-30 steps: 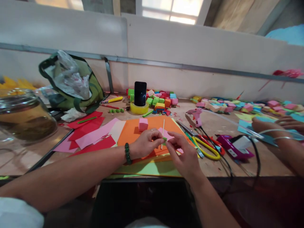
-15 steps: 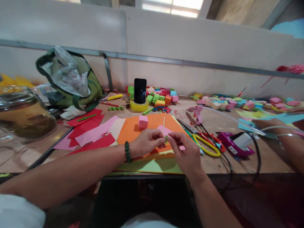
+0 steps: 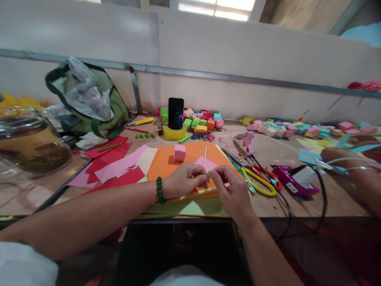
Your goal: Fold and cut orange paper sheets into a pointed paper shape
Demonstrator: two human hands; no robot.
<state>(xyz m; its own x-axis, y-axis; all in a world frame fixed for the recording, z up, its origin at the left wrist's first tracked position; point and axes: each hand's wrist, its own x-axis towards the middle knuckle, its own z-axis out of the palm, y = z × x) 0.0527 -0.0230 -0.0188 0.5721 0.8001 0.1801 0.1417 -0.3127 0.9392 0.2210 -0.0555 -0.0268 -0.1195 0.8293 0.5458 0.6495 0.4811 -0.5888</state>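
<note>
Between the fingertips of my left hand [image 3: 187,179] and my right hand [image 3: 230,186] is a small green paper piece [image 3: 208,174]. Both hands pinch it, and the fingers cover most of it. They are over a stack of orange paper [image 3: 162,163] with light green sheets [image 3: 190,208] at its near edge. A pink paper cube [image 3: 179,153] sits on the orange sheet, beyond my left hand. Just past my fingers, a thin pale stick [image 3: 205,155] lies across a pink paper square [image 3: 200,160].
Scissors [image 3: 258,184] and a pink glue gun [image 3: 248,143] lie right, near a purple device [image 3: 293,184]. A phone [image 3: 176,114] stands on a tape roll [image 3: 174,133] before paper cubes [image 3: 202,123]. Left are red papers [image 3: 110,157] and a jar [image 3: 32,147]. Another person's hand [image 3: 336,157] works at right.
My hands stay nearly in place, and the green piece has turned slightly between my fingertips. At right, the other person's hand has shifted a little.
</note>
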